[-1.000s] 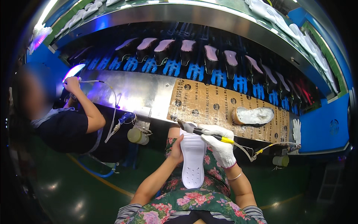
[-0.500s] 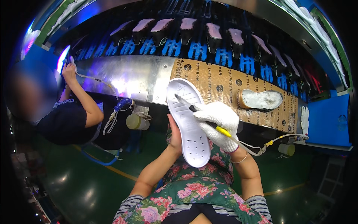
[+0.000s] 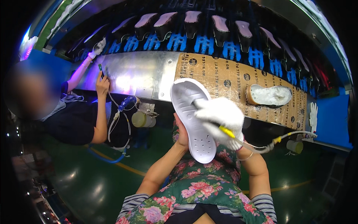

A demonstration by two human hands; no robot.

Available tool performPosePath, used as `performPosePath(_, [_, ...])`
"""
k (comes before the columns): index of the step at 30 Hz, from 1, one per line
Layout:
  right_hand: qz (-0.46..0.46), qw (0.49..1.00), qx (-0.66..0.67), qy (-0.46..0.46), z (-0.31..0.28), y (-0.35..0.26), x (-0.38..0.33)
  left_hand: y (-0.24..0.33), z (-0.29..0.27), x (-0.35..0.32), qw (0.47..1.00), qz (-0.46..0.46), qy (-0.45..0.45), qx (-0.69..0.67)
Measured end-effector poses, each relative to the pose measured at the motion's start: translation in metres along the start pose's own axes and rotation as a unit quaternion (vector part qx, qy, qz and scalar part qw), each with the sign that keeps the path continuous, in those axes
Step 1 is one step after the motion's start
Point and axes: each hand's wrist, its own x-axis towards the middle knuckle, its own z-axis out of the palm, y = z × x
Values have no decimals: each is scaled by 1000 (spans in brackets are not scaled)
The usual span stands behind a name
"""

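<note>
A white shoe sole (image 3: 182,95) is held up in front of me, its ridged inner face towards me and small holes in its near end. My bare left hand (image 3: 181,131) grips its left edge from beneath. My right hand (image 3: 223,116), in a white knitted glove and smeared by motion, is closed round a brush with a yellow sleeve (image 3: 226,131) and a hose running from its back end. The brush's tip is over the upper middle of the sole and too blurred to tell whether it touches.
Cardboard (image 3: 218,80) covers the metal bench (image 3: 149,72), with a white-filled shoe upper (image 3: 270,95) on it. Behind, upside-down shoes (image 3: 192,20) hang over blue holders. A white glove (image 3: 313,115) lies at right. At left a co-worker's hand (image 3: 102,86) holds a green-handled tool.
My right hand has drawn the brush right across the sole, and the sole sits slightly further right in view. The co-worker's hands have parted, one reaching to the rack.
</note>
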Motion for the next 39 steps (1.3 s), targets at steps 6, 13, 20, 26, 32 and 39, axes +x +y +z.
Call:
performPosePath(6, [-101, 994, 17, -37, 29, 5, -12, -4, -26, 9, 997, -46, -29, -48])
performPosePath(13, [-79, 996, -40, 19, 17, 8, -6, 24, -9, 10, 994, 4, -97, -57])
performPosePath(20, [-32, 991, 128, -30, 7, 4, -13, 32, -21, 18, 993, -12, -75, -91])
performPosePath(26, [-92, 996, 6, -11, 35, -9, -26, 25, -43, 47, 965, -35, -198, -169])
performPosePath(32, [-53, 998, 28, 34, 30, 8, -21, 47, -27, 50, 951, -12, -246, -189])
performPosePath(39, [-72, 990, 121, -18, 41, -3, -40, 53, -42, 64, 957, 52, -221, -181])
